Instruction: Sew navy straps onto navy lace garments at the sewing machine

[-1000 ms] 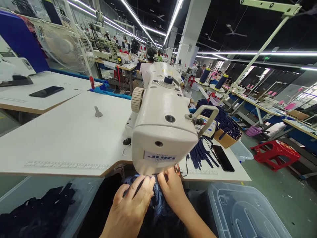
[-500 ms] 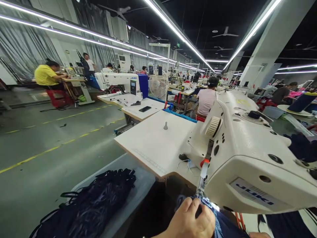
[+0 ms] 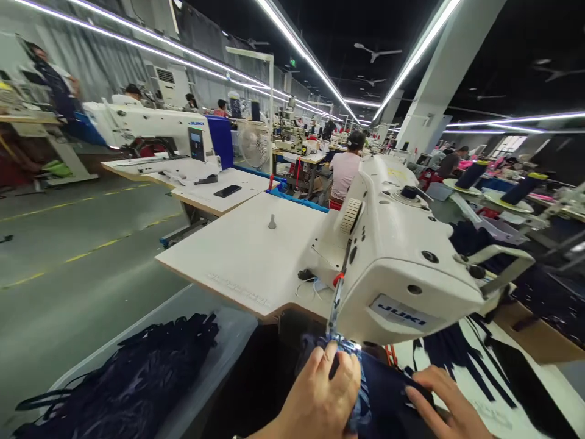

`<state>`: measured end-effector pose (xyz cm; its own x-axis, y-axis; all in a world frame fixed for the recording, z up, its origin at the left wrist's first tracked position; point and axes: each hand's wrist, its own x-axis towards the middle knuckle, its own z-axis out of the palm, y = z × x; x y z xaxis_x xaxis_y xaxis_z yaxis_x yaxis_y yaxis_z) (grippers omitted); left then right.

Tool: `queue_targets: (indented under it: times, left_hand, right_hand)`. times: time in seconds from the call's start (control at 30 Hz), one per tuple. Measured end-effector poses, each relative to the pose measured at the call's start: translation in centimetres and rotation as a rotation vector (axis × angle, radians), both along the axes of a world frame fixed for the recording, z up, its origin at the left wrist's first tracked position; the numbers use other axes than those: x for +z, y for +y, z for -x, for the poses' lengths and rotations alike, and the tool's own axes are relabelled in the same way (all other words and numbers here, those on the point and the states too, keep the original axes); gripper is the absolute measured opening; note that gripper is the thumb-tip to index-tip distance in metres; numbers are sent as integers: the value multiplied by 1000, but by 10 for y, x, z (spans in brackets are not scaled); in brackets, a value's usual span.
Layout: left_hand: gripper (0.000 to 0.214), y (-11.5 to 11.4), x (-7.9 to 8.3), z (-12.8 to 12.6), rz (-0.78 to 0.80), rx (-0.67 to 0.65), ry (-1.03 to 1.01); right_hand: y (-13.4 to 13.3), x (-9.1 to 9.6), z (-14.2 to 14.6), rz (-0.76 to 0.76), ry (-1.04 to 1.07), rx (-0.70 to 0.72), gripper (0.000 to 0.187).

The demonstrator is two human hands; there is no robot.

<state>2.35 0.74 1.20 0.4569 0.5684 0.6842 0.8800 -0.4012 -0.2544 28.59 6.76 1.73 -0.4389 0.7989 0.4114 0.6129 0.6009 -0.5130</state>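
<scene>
A white sewing machine [image 3: 388,244] stands in front of me, its needle area lit above navy fabric [image 3: 388,390]. My left hand [image 3: 320,390] is closed on the gathered edge of this fabric, fingertips right below the presser foot [image 3: 336,311]. To the right, my right hand [image 3: 445,399] pinches the same fabric between thumb and fingers at its right edge. The fabric spans the space between both hands, and its lower part runs out of view at the bottom.
A clear bin [image 3: 228,341] of navy strips [image 3: 137,366] sits lower left. On the white tabletop [image 3: 237,256] stands a small grey peg [image 3: 272,222]. A phone [image 3: 227,191] lies on the table behind. More navy strips [image 3: 461,353] lie at right. A person in pink [image 3: 345,171] sits ahead.
The view has turned to the right, so the machine appears further left. My right hand, barely visible before at the bottom edge, now shows on the fabric. My left hand stays by the presser foot.
</scene>
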Motion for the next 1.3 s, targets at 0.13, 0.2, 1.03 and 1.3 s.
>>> queue_targets:
  times: [0.13, 0.2, 1.03, 1.3]
  left_hand:
    - [57, -4, 1, 5, 212, -23, -102]
    - [46, -4, -2, 7, 206, -56, -182]
    - [56, 15, -16, 58, 125, -174, -138]
    - [45, 19, -7, 39, 199, -283, -252]
  right_hand:
    - [-11, 17, 6, 103, -68, -53, 12]
    - [-17, 25, 12, 112, -69, -95, 21]
    - [-22, 18, 94, 396, 429, -215, 8]
    - [-6, 11, 93, 577, 506, 68, 17]
